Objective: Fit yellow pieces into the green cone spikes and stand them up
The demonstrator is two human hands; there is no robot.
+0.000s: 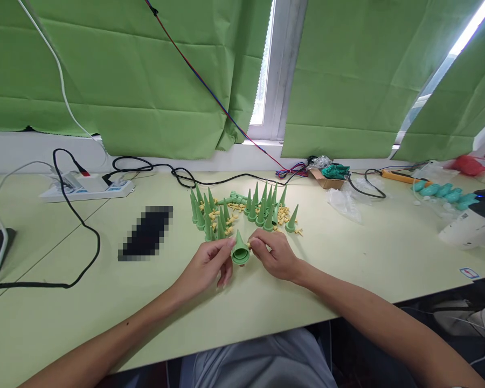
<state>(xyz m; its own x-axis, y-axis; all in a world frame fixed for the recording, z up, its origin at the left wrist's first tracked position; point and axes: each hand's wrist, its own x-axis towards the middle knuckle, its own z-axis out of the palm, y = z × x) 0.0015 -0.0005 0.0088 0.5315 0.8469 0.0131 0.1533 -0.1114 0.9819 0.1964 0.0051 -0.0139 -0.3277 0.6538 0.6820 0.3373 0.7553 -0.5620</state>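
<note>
Between my hands a green plastic cone (pixel 240 252) is held above the table, its hollow round base tilted toward me. My left hand (pixel 212 260) grips the cone's left side between thumb and fingers. On the other side my right hand (pixel 275 253) is closed in a pinch on a small yellow piece (pixel 249 245) against the cone's side; most of that piece is hidden by the fingers. Just beyond stand several more green cones (pixel 260 216) in two groups. Small yellow plastic pieces (pixel 283 215) lie scattered among them, and green tube-like parts (pixel 235 198) lie behind.
To the left lie a pixelated dark object (pixel 147 233) and a white power strip (pixel 88 188) with black cables. A small cardboard box (pixel 327 180) and plastic bags (pixel 345 205) are at the back right. A white bottle-like container (pixel 469 223) lies far right beside teal objects (pixel 444 191).
</note>
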